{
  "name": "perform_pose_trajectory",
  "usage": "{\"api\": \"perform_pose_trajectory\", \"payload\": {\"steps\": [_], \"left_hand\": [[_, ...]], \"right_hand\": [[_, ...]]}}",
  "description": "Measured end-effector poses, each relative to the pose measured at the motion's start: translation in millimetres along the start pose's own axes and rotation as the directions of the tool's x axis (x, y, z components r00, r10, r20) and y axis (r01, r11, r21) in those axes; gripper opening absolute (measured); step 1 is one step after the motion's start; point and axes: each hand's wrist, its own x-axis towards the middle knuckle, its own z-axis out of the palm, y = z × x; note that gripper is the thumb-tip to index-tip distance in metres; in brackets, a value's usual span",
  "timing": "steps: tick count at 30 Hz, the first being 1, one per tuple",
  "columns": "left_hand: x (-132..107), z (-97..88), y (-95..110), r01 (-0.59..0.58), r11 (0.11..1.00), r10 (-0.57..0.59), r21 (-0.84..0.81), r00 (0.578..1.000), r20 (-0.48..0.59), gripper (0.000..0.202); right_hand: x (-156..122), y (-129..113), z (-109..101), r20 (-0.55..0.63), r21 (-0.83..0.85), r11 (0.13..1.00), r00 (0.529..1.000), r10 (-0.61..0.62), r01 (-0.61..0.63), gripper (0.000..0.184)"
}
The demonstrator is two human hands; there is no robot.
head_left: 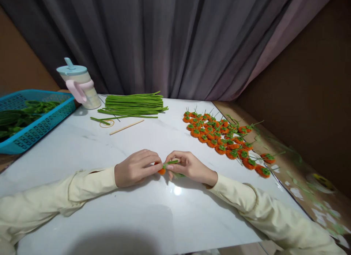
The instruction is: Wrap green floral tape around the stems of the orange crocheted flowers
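Observation:
Close to the middle of the white table, my left hand (138, 168) is closed around a small orange craft pumpkin (162, 171), mostly hidden by the fingers. Facing it, my right hand (189, 166) pinches a green chenille stem (172, 162) at the pumpkin's top. Part of that stem sticks out to the right between the fingers, and a blurred green bit shows below the hand. To the right stand rows of finished-looking orange pumpkins (221, 149) with green tops and thin upright stems.
A bundle of green chenille stems (133, 104) lies at the back, with a rubber band (106, 124) and a thin wooden stick (126, 127) before it. A lidded cup (82, 88) and a blue basket (52, 121) of green pieces stand left. Scraps (319, 214) litter the right side.

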Motion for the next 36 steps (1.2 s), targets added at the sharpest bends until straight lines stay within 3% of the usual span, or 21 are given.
{"api": "perform_pose_trajectory", "payload": {"steps": [8,20,27,36], "left_hand": [[0.2,2.7,2.9,0.036,0.997,-0.036,0.074,0.999,-0.001,0.024],[-2.1,2.9,2.7,0.05,0.998,-0.05,-0.024,0.999,-0.005,0.033],[-0.2,3.8,3.0,0.2,0.957,-0.205,-0.209,0.979,-0.005,0.025],[0.0,5.9,-0.2,0.278,0.867,-0.291,-0.414,0.956,0.033,0.018]], "right_hand": [[0.0,1.4,2.2,-0.019,0.0,1.0,1.0,-0.023,0.023,0.026],[-1.2,-3.2,2.4,0.016,0.039,0.999,1.0,0.007,-0.008,0.028],[0.6,0.6,1.1,0.017,0.023,1.0,1.0,0.008,-0.008,0.029],[-0.5,2.7,2.8,-0.013,-0.04,0.999,1.0,-0.014,0.013,0.024]]}}
